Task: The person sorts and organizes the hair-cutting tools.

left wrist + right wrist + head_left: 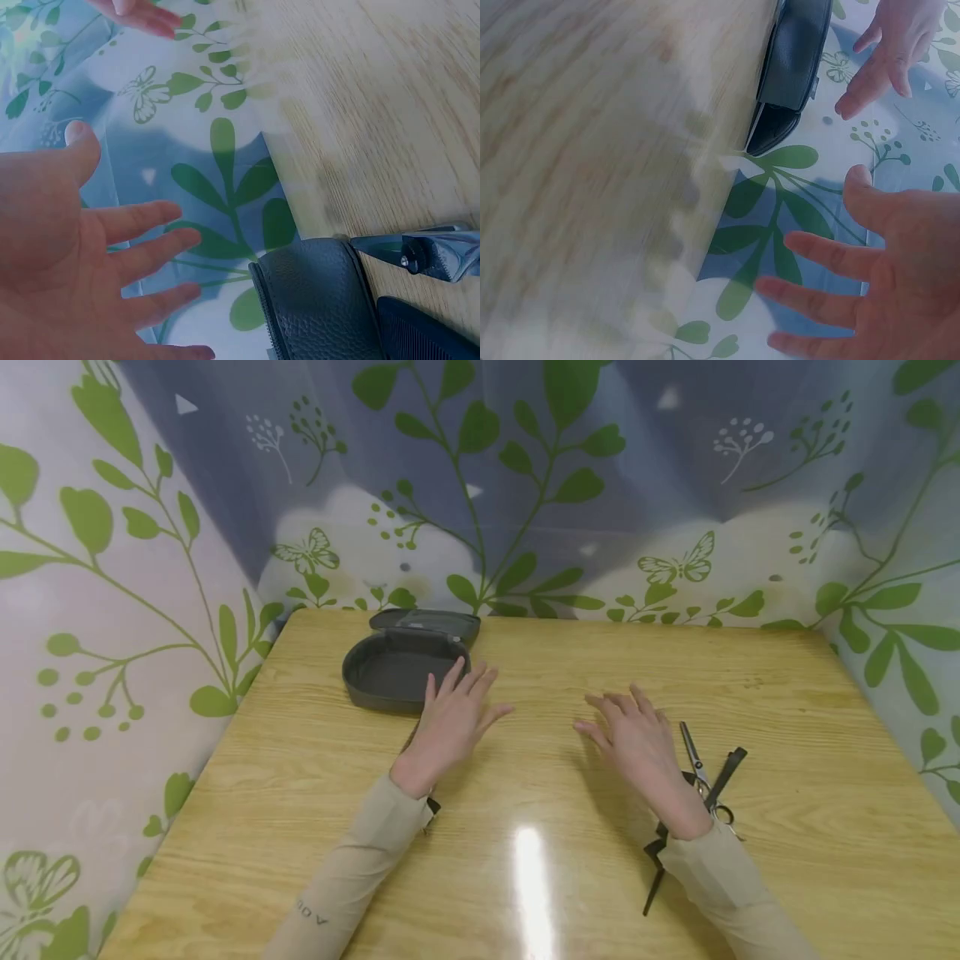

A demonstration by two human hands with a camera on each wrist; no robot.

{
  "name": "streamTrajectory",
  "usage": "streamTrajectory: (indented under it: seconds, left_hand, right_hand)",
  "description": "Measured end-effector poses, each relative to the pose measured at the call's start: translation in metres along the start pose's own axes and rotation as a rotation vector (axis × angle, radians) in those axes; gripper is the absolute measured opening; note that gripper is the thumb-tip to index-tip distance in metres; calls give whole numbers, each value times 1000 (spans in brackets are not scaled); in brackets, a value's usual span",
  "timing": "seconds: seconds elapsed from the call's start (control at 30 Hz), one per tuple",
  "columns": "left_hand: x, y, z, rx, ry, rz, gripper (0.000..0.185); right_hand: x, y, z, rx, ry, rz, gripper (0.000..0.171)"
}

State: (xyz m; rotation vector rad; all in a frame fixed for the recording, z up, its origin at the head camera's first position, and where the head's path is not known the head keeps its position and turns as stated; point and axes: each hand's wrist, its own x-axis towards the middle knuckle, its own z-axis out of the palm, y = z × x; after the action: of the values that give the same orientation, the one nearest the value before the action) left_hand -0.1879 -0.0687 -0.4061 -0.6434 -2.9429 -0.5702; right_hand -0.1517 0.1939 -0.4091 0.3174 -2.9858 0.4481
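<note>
Left hand (450, 722), right hand (641, 752): fingers spread, holding nothing
Case (378, 700): one, open, near table's (547, 752) far edge
Scissors (692, 748): two

We cannot identify the dark object (432, 807) mostly hidden beneath the beige fabric left sleeve (378, 835); the beige fabric right sleeve (731, 881) partly hides slim black pieces (654, 850).

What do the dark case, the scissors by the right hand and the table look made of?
The case: probably leather or imitation leather, fairly matte, from its pebbled grain.
The scissors: likely polished metal, given their silvery sheen.
The table: glossy wood or wood-look laminate, with grain lines and a bright reflection.
</note>
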Motion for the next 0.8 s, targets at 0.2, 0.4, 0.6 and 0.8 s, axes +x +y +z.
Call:
streamTrajectory:
  seconds: [0.2,0.4,0.6,0.8]
  left_hand:
    - [0,1,-3,-15,86,54,46]
    - [0,2,-4,-59,237,108,25]
    - [2,-3,-7,-87,236,66,19]
    - [0,-11,-12,-136,186,66,19]
  right_hand:
    - [4,3,3,50,83,-50,36]
    - [8,3,-1,81,104,-43,26]
    - [14,-1,-7,89,107,-21,27]
    - [22,-7,-6,104,101,-17,33]
